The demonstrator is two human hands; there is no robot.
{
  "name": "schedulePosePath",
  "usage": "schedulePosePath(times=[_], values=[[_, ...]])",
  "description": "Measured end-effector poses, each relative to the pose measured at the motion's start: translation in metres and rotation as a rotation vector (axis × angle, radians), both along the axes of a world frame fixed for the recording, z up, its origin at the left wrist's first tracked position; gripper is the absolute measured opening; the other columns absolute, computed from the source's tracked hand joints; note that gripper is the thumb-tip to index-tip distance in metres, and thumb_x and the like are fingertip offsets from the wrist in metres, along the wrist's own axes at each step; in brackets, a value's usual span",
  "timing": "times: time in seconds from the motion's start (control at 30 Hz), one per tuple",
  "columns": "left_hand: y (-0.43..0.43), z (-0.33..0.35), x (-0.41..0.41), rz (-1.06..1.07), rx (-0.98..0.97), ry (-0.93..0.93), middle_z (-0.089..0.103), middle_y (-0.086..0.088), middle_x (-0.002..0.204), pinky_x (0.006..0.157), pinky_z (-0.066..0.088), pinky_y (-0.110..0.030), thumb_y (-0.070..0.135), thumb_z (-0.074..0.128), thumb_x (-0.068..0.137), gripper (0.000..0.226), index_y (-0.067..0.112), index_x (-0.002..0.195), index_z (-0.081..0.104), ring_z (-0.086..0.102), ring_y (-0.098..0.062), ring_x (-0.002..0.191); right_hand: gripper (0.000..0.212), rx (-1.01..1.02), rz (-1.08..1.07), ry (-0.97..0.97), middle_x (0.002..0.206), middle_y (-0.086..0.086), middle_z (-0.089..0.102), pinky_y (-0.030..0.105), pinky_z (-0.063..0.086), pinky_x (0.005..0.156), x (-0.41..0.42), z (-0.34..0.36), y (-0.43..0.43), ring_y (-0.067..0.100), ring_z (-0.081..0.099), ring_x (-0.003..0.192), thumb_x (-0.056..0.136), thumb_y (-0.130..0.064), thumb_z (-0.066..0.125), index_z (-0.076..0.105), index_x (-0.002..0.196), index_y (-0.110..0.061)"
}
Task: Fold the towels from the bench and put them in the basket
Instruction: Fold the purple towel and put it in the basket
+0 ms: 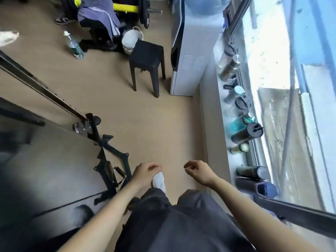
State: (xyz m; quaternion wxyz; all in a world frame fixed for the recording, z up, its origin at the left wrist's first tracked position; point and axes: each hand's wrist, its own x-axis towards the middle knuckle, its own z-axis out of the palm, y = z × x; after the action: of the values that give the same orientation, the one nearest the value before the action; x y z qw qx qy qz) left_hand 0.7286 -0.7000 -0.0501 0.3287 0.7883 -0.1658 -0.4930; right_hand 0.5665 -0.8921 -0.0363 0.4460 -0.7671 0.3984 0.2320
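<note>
**Walking an open strip of floor, both hands empty**

Looking down from my head view, I see both hands held out in front at waist height, over bare tan floor (145, 110). My left hand (145, 172) is loosely curled, fingers bent toward the palm, gripping nothing; it overlaps a white shoe (160, 180) below it in the picture. My right hand (199, 171) is also half-closed and holds nothing, with a clear gap between the two hands.

Room to move runs straight ahead as a floor corridor. On its right edge stands a low pale wall under a window sill (225, 135), lined with bottles and flasks (247, 131) set close together along the glass. Ahead on the right a water dispenser (190, 57) stands against that wall, and a black stool (147, 57) sits just beside it, narrowing the passage there. On the left edge, black exercise-machine framing (109, 160) with a long slanted bar (41, 88) juts toward my path, near my left forearm.

Far ahead, at the top left, blue-grey towels (101, 17) lie draped over a dark desk, well apart from my hands. A plastic water bottle (73, 45) stands on the floor near it, and a white bag (131, 40) sits behind the stool. I cannot make out a basket from here.
</note>
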Motion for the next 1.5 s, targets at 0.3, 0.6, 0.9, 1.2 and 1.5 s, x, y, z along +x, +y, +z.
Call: schedulePosePath(times=[0.3, 0.6, 0.9, 1.2, 1.5], values=[[-0.105, 0.009, 0.164, -0.029, 0.050, -0.049, 0.076, 0.008, 0.100, 0.097, 0.053, -0.035, 0.026, 0.067, 0.095, 0.016, 0.019, 0.103, 0.079, 0.068, -0.013, 0.101, 0.022, -0.007, -0.019, -0.026, 0.093, -0.005, 0.071, 0.030, 0.050, 0.082, 0.156, 0.004, -0.106, 0.018, 0.067, 0.089, 0.091, -0.029, 0.058, 0.072, 0.108, -0.024], [-0.189, 0.008, 0.294, 0.186, 0.067, -0.056, 0.077, 0.003, 0.099, 0.095, 0.050, -0.034, 0.024, 0.068, 0.095, 0.013, 0.019, 0.098, 0.079, 0.068, -0.018, 0.101, 0.025, 0.013, 0.224, -0.038, 0.106, 0.005, 0.073, 0.025, 0.043, 0.079, 0.319, -0.013, -0.217, 0.022, 0.066, 0.102, 0.095, -0.022, 0.057, 0.070, 0.116, -0.016], [-0.202, 0.009, 0.439, 0.420, 0.024, -0.026, 0.077, 0.015, 0.099, 0.095, 0.053, -0.026, 0.030, 0.071, 0.093, 0.010, 0.038, 0.091, 0.077, 0.069, -0.006, 0.102, 0.023, -0.033, 0.373, -0.048, 0.107, 0.004, 0.074, 0.029, 0.048, 0.087, 0.523, -0.008, -0.270, 0.025, 0.066, 0.102, 0.095, -0.024, 0.059, 0.072, 0.114, -0.020], [-0.181, -0.014, 0.651, 0.415, -0.013, 0.002, 0.077, 0.016, 0.085, 0.080, 0.048, -0.023, 0.028, 0.071, 0.093, 0.018, 0.039, 0.080, 0.075, 0.070, -0.003, 0.087, 0.019, -0.027, 0.236, -0.036, 0.102, 0.000, 0.070, 0.029, 0.048, 0.085, 0.725, -0.009, -0.267, 0.019, 0.065, 0.094, 0.095, -0.024, 0.060, 0.072, 0.110, -0.020], [-0.221, -0.014, 0.853, 0.310, -0.019, -0.044, 0.075, 0.021, 0.080, 0.088, 0.053, -0.034, 0.047, 0.067, 0.076, 0.010, 0.043, 0.074, 0.075, 0.070, -0.010, 0.085, 0.014, 0.036, 0.071, -0.108, 0.075, -0.016, 0.060, 0.018, 0.040, 0.062, 0.903, -0.014, -0.287, 0.001, 0.050, 0.063, 0.095, -0.021, 0.058, 0.069, 0.093, -0.030]])
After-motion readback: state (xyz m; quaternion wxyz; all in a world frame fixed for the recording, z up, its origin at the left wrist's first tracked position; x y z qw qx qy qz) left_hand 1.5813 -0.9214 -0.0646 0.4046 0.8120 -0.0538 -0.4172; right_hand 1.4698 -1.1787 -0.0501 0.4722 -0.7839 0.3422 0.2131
